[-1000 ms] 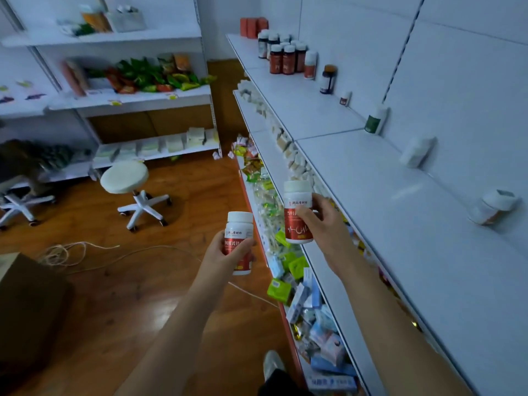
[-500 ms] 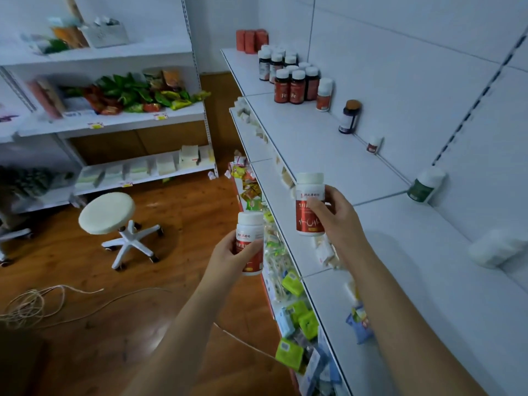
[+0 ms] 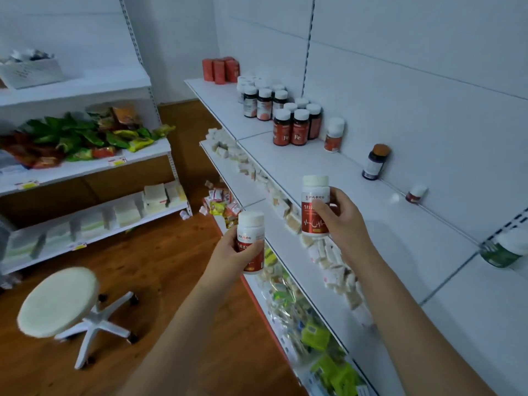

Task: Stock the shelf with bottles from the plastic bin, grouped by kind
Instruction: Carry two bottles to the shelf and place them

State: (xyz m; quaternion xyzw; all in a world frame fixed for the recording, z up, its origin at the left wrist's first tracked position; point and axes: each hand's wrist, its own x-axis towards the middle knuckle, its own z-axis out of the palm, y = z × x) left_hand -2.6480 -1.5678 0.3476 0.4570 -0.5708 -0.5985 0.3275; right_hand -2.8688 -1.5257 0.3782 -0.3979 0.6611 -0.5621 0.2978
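Bottles gripped upright, one in our left hand (image 3: 237, 254) and one in our right hand (image 3: 341, 217), belong, probably, beside the matching white-capped bottle (image 3: 333, 134) at upper centre.

The left hand (image 3: 233, 254) covered the lower label of its white-capped red bottle (image 3: 251, 242). At the right edge, a green-labelled white bottle (image 3: 504, 250) on the white shelf (image 3: 400, 224) was cut off. Small print on the dark brown bottles (image 3: 291, 127) was illegible.
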